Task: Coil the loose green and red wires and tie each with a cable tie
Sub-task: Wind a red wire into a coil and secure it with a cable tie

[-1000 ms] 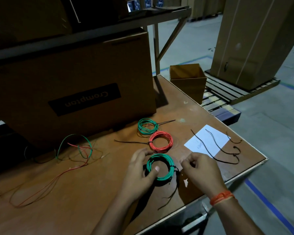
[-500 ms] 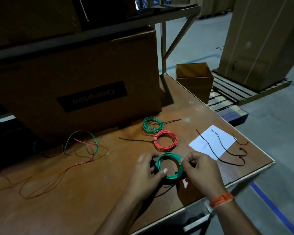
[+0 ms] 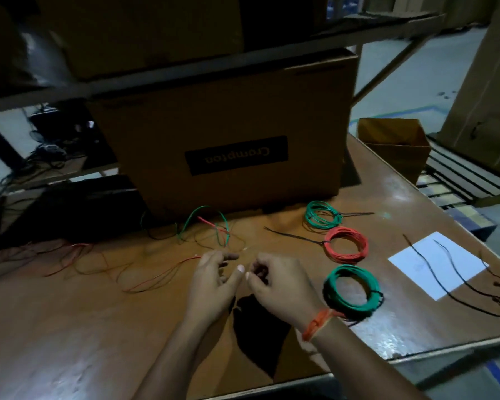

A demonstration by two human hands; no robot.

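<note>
Three tied coils lie toward the desk's right side: a green coil (image 3: 323,214) nearest the big box, a red coil (image 3: 347,244) just in front of it, and a second green coil (image 3: 352,290) nearer the front edge, each with a black cable tie around it. The loose green wire (image 3: 205,223) arches up in front of the box, tangled with a loose red wire (image 3: 162,272) that trails across the desk toward the left edge.

Both hands hover close together over the middle of the desk, between the loose wires and the coils. The left hand (image 3: 214,284) has relaxed, slightly spread fingers and holds nothing that shows. The right hand (image 3: 277,284) has its fingers curled inward; whether it pinches anything cannot be told. An orange band (image 3: 318,324) circles the right wrist, which overlaps the near green coil.

Spare ties (image 3: 471,287) lie across a white paper (image 3: 433,261) near the right edge. The desk (image 3: 98,342) is brown and glossy. The cardboard box (image 3: 237,134) stands at the back, and a small open box (image 3: 396,145) sits at the far right corner.
</note>
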